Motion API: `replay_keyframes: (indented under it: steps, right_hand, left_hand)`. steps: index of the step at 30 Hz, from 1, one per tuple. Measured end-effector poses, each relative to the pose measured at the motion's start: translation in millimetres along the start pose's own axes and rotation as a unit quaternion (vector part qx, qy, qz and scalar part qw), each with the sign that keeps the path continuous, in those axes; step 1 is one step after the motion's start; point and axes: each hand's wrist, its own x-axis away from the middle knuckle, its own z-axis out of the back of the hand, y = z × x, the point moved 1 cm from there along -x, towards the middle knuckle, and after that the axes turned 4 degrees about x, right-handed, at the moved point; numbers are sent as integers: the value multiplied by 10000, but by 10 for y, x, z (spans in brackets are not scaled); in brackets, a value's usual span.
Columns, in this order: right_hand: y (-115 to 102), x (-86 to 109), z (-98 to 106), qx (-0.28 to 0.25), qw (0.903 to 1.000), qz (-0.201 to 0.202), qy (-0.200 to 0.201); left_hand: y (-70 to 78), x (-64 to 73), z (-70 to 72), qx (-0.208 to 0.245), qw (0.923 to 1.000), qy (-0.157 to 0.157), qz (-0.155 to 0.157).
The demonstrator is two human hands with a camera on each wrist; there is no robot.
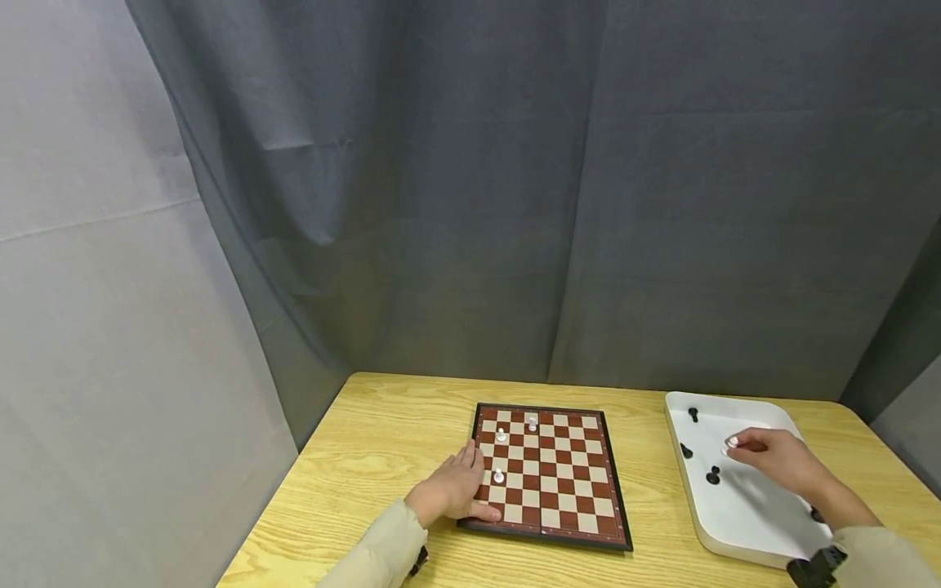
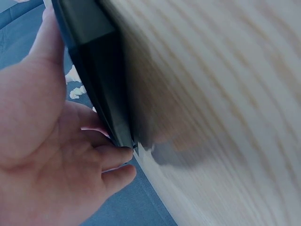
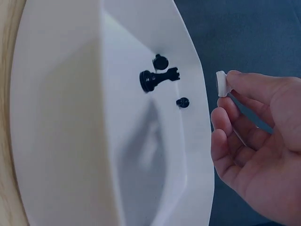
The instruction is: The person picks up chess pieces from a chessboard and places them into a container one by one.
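Observation:
At the left side of the chessboard (image 1: 581,523), my left hand (image 1: 457,482) rests with fingers stretched along the edge and thumb near the front corner. In the left wrist view, fingertips (image 2: 123,155) touch the board's dark side wall (image 2: 101,89). Three small white chess pieces, among them a white pawn (image 1: 499,476), stand on the board's left half. My right hand (image 1: 779,461) is raised over the white tray (image 1: 760,523), pinching a white chess piece (image 3: 221,84) between thumb and forefinger. Its flat base shows; the fingers hide its upper part.
Several black chess pieces lie in the tray, including a black rook (image 3: 159,79) and a piece near its far-left corner (image 1: 693,414). Wooden tabletop (image 1: 647,457) separates board and tray. A grey curtain (image 1: 470,204) hangs behind the table.

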Motion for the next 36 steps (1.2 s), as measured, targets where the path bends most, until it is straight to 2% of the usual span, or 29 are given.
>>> replay_keyframes:
  steps: [9, 17, 25, 36]
  right_hand:
    - [94, 37, 51, 45, 9997, -207, -115]
    - [16, 42, 65, -7, 9999, -151, -46]
    - [-309, 26, -28, -230, 9997, 46, -100]
    - [-830, -14, -262, -369, 9977, 561, -111]
  left_hand:
    - [3, 2, -7, 22, 10000, 23, -16]
    - [0, -8, -1, 45, 9999, -96, -4]
    - [3, -6, -2, -18, 10000, -28, 7]
    - [-6, -17, -3, 68, 10000, -53, -5]
